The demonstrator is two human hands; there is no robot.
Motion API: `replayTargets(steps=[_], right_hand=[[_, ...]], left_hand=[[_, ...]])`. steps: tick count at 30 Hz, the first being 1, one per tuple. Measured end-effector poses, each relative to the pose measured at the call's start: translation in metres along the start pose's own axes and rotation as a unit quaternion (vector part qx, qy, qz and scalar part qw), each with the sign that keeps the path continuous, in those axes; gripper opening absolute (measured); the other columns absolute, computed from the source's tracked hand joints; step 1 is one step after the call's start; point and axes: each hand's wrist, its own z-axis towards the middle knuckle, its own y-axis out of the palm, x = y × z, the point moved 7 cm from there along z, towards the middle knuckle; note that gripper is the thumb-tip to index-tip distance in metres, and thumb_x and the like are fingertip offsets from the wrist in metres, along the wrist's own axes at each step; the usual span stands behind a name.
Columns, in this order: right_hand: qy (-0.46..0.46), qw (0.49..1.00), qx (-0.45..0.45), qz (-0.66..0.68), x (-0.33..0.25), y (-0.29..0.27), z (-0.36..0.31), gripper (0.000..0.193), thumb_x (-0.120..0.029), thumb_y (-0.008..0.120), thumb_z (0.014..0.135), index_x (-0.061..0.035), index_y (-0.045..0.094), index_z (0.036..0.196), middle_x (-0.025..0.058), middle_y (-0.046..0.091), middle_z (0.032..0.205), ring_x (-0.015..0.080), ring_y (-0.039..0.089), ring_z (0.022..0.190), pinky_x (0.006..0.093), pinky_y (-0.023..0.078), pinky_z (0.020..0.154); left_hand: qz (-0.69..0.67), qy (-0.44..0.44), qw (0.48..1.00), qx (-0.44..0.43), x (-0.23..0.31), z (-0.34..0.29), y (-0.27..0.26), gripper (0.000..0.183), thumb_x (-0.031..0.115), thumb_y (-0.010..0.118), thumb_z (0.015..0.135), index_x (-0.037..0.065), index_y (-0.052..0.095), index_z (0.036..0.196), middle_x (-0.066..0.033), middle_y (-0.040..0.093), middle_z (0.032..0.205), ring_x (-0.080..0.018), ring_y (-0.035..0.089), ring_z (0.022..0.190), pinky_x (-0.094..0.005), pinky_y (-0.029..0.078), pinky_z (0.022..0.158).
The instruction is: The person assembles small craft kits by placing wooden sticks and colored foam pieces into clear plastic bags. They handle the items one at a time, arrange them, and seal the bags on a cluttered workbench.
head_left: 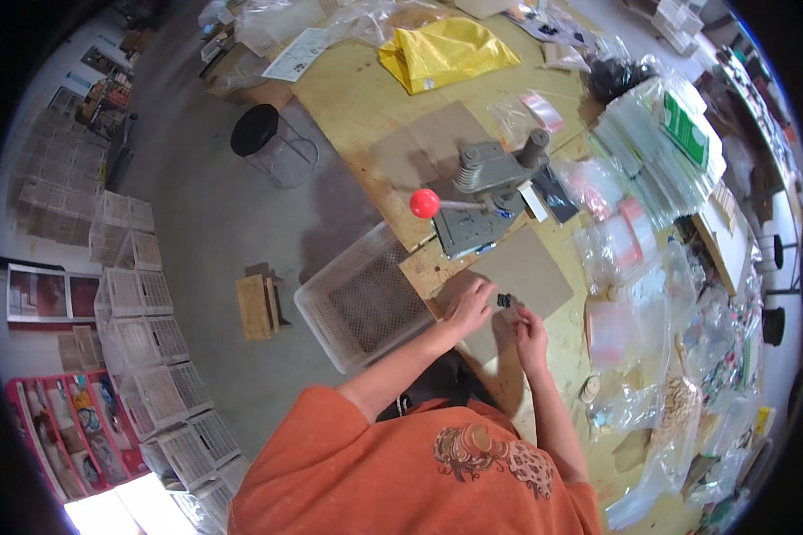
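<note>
Over a brown cardboard sheet [542,272] on the table, my two hands are close together. Between them is a small black piece [504,300], too small to name. My left hand [469,308] is just left of it with the fingers curled in; whatever they hold, if anything, is hidden. From the right, my right hand [532,337] pinches with thumb and fingers beside the piece, and a small greyish bit shows at its fingertips. Just beyond the hands stands a grey hand press [473,218] whose lever ends in a red ball knob [425,203].
A white plastic crate [317,299] stands by the table's left edge. Clear bags [629,312] and stacked plastic sleeves [647,152] cover the right side. A yellow bag [451,52] lies at the far end. On the floor are a black stool [255,129] and a small wooden stool [254,308].
</note>
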Motion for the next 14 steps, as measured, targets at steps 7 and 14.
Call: replayTargets(steps=[7,14], right_hand=[[0.103,0.989,-0.088,0.053,-0.030,-0.019,-0.068,0.018,-0.005,0.049,0.094,-0.0001,0.061,0.108,0.0039,0.061,0.073,0.0091,0.058,0.062,0.0228,0.048,0.059],[-0.024,0.987,-0.119,0.103,-0.244,-0.096,-0.103,0.021,-0.002,0.048,0.092,0.0001,0.063,0.107,0.0013,0.053,0.060,0.0051,0.045,0.046,0.0189,0.035,0.044]], left_hand=[[-0.095,-0.083,0.989,0.077,-0.038,-0.071,-0.044,0.014,0.016,0.059,0.087,0.005,0.064,0.094,-0.0116,0.066,0.078,-0.0246,0.065,0.067,-0.0334,0.050,0.062],[-0.054,-0.288,0.949,0.118,-0.151,-0.195,-0.043,0.020,0.027,0.060,0.085,0.009,0.067,0.087,-0.0112,0.068,0.078,-0.0257,0.068,0.072,-0.0356,0.052,0.068]])
